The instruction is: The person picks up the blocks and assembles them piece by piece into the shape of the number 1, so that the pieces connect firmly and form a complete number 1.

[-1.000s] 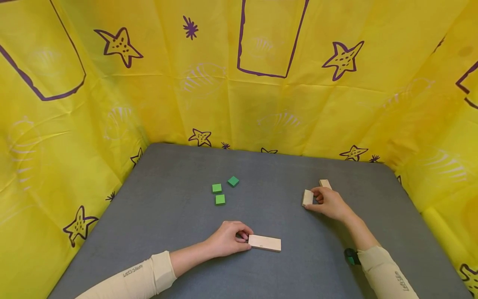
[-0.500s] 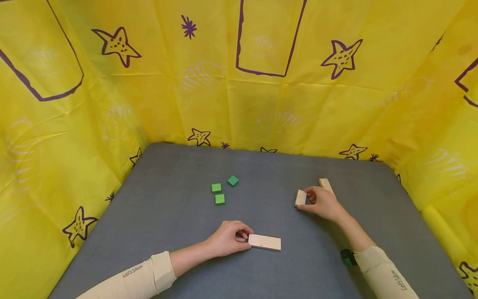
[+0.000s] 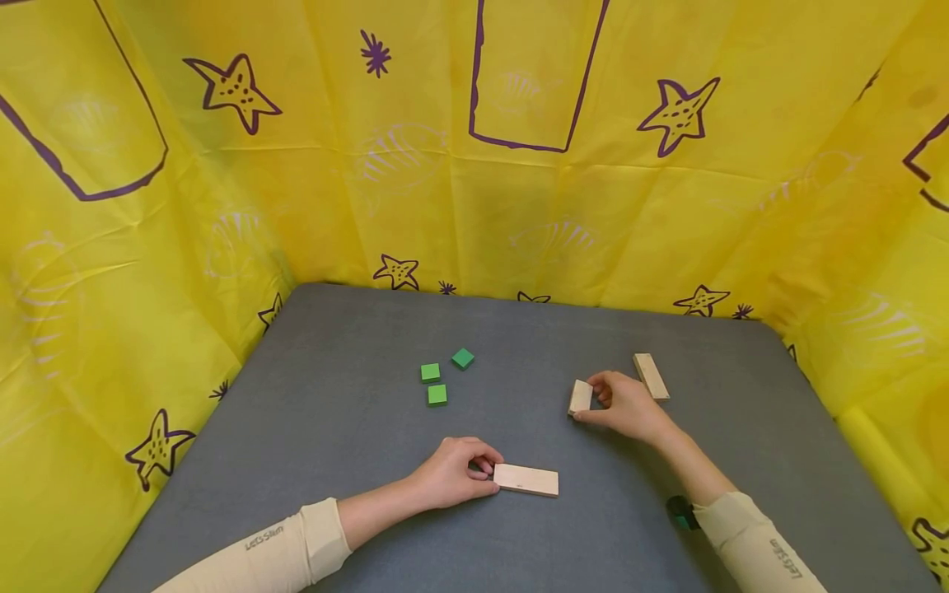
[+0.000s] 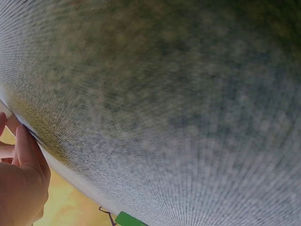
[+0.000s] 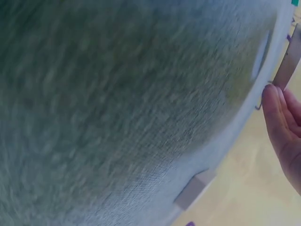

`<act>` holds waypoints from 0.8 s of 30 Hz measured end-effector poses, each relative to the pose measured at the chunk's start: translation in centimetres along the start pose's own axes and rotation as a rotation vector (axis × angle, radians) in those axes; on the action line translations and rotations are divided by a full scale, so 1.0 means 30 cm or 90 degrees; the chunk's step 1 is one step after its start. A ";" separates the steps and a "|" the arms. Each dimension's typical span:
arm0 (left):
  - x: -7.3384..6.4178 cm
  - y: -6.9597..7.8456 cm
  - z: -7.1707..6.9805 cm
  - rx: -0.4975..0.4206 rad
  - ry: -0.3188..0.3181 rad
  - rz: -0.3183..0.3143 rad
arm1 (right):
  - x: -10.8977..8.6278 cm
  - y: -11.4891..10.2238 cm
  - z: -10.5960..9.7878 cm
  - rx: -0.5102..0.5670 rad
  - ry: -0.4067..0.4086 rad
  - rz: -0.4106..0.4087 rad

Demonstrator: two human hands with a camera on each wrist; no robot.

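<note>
My left hand [image 3: 452, 475] pinches the left end of a pale wooden block [image 3: 528, 479] lying flat on the grey table, thumb on the near side and fingers on the far side. To the right and farther back, my right hand [image 3: 628, 406] grips a second wooden block [image 3: 581, 397] between thumb and fingers. In the right wrist view this held block [image 5: 288, 61] points away from the fingertips; whether it touches the table is hard to tell. A third wooden block [image 3: 651, 376] lies alone just behind the right hand.
Three small green blocks lie left of centre: one dark green [image 3: 463, 359], a light green one [image 3: 430, 373] and another light green one [image 3: 437, 395]. Yellow patterned cloth [image 3: 460, 214] walls the grey table [image 3: 356, 346] at the back and sides.
My right hand has moved left with its wooden block, away from the third block, which now shows fully. The left hand and its block have stayed put.
</note>
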State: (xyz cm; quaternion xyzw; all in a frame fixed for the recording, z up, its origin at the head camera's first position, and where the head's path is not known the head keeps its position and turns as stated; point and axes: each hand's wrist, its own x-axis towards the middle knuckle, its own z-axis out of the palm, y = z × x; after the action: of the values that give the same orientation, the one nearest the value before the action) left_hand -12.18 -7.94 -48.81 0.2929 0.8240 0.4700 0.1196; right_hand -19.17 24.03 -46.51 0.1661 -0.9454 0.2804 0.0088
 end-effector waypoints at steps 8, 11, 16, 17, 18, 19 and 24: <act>0.000 0.000 0.000 0.002 0.001 -0.004 | -0.004 -0.050 0.026 0.004 -0.013 -0.017; 0.000 0.000 0.000 0.005 0.002 0.000 | -0.007 -0.063 0.033 0.003 -0.014 -0.022; 0.000 0.000 0.001 0.004 0.003 0.001 | -0.012 -0.089 0.046 0.009 -0.021 -0.029; 0.000 0.000 0.001 0.004 0.003 0.001 | -0.013 -0.094 0.049 0.009 -0.023 -0.029; 0.000 0.000 0.001 0.004 0.003 0.001 | -0.015 -0.100 0.053 0.008 -0.027 -0.033; 0.000 0.001 0.001 0.005 0.003 0.002 | -0.016 -0.105 0.056 0.008 -0.030 -0.038; -0.001 0.004 0.000 0.011 0.002 0.001 | -0.023 -0.134 0.072 0.016 -0.046 -0.041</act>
State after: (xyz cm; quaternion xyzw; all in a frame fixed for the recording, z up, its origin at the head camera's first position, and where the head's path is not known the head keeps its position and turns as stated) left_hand -12.12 -7.92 -48.71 0.2941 0.8279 0.4634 0.1153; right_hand -17.08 19.94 -46.29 0.2065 -0.9356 0.2856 -0.0188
